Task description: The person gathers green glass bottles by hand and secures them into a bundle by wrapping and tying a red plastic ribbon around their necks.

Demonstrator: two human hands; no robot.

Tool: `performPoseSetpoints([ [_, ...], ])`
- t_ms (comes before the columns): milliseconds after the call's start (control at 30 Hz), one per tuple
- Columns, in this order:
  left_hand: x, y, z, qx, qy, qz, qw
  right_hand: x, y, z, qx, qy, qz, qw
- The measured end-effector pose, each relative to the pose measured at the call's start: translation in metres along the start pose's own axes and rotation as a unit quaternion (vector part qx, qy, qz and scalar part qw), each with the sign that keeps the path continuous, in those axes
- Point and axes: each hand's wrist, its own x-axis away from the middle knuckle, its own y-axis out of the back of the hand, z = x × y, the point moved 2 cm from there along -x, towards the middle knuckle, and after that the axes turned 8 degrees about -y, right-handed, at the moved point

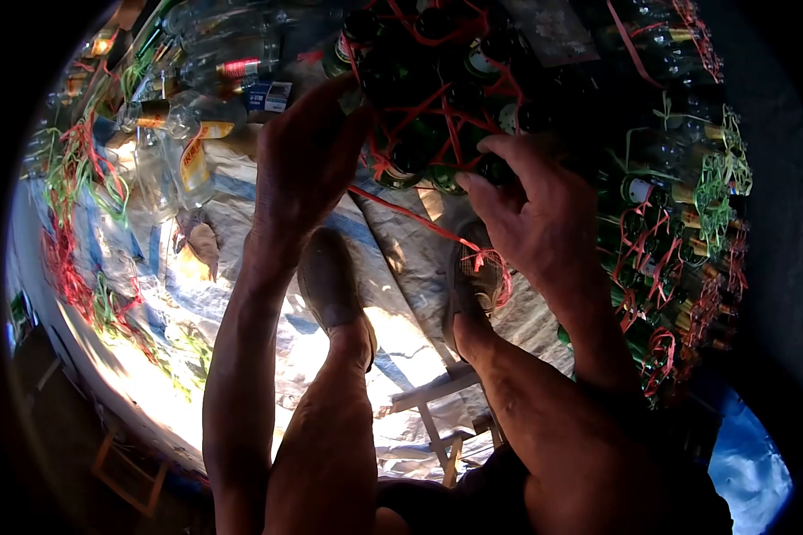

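A bundle of dark green bottles (408, 159), laced together with criss-crossing red string (453, 134), stands in front of my feet. My left hand (312, 152) is at the bundle's left side, its fingertips lost in shadow, so what they hold is unclear. At the near right edge, my right hand (540, 196) has thumb and forefinger apart beside the bottles; its other fingers are mostly hidden. A loose red strand (410, 214) runs from near my left hand to a tangled end by my right shoe.
Clear bottles (174, 165) lie on the left, near a blue-and-white box (269, 96). More string-tied bottles (651, 259) line the right. Red and green string (71, 223) hangs along the left edge. A striped sheet (241, 312) covers the ground, and a wooden frame (437, 392) shows between my legs.
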Motion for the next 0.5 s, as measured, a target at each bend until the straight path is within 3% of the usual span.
performPoseSetpoints([
  [267, -0.004, 0.003, 0.006, 0.039, -0.002, 0.030, 0.999, 0.000, -0.003, -0.004, -0.018, -0.005, 0.011, 1.000],
  [367, -0.004, 0.003, 0.007, 0.046, -0.014, 0.028, 0.998, -0.003, -0.004, -0.011, -0.008, 0.060, -0.016, 0.998],
  [500, -0.002, -0.001, 0.011, 0.037, -0.029, 0.015, 0.999, -0.005, 0.001, -0.015, 0.003, 0.056, 0.003, 0.998],
])
